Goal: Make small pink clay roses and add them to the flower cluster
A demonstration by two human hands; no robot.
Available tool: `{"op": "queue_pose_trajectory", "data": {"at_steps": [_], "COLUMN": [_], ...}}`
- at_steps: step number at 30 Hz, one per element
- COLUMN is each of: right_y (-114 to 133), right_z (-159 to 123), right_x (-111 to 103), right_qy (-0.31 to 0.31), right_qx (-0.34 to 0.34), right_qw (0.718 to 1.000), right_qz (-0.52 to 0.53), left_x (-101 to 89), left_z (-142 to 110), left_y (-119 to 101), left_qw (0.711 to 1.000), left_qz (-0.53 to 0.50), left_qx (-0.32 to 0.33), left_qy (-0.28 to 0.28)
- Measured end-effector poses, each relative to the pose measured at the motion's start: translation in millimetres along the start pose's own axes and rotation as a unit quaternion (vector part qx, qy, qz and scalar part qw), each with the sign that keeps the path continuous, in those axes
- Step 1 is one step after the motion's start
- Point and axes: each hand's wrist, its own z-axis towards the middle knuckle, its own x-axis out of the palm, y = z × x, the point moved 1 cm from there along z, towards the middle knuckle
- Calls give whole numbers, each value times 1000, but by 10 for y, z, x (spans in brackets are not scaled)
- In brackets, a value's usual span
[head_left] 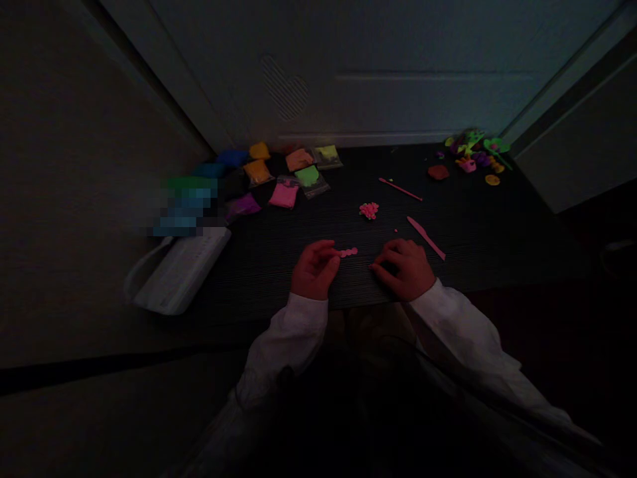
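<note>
My left hand (314,271) has its thumb and fingers closed at the near end of a short row of flat pink clay discs (349,252), which overlap and point to the right. To its right, my right hand (405,269) is held low over the table, its thumb and forefinger pinched on a tiny pink bit of clay (371,267). Beyond the hands lies a clump of small pink clay pieces (369,211) shaped like a flower. A small pink crumb (395,230) rests just past my right hand.
A pink plastic knife (426,238) and a thin pink stick tool (401,189) lie right of centre. Bagged coloured clay (284,194) and a white case with a strap (182,272) are left. Clay flowers (468,162) and a red clay disc (438,172) sit back right.
</note>
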Motion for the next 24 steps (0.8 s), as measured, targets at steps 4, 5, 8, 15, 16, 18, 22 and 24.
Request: {"op": "queue_pose_trajectory", "data": {"at_steps": [4, 5, 8, 15, 16, 18, 22, 24], "right_y": [-31, -33, -40, -20, -9, 15, 57, 74], "right_z": [-18, -15, -20, -150, -174, -215, -256, -259], "right_x": [1, 4, 13, -39, -49, -64, -78, -79], "right_qy": [-9, -10, -9, -8, 0, 23, 52, 61], "right_qx": [4, 6, 12, -19, -31, -50, -58, -57], "right_qw": [1000, 1000, 1000, 999, 998, 993, 986, 984], "right_qz": [-20, -20, -19, -46, -63, -100, -144, -156], "left_x": [-5, -5, -8, -9, -8, -6, -4, -5], "left_z": [4, 4, 5, -8, -10, -13, -17, -20], "left_y": [12, 16, 27, 26, 24, 20, 9, 5], "left_qw": [1000, 1000, 1000, 1000, 1000, 1000, 999, 999], "left_qz": [0, 0, -5, 11, 11, 10, 22, 28], "left_qx": [6, 6, 7, 20, 19, 21, 29, 28], "left_qy": [-2, 0, 2, 1, 2, 4, 7, 8]}}
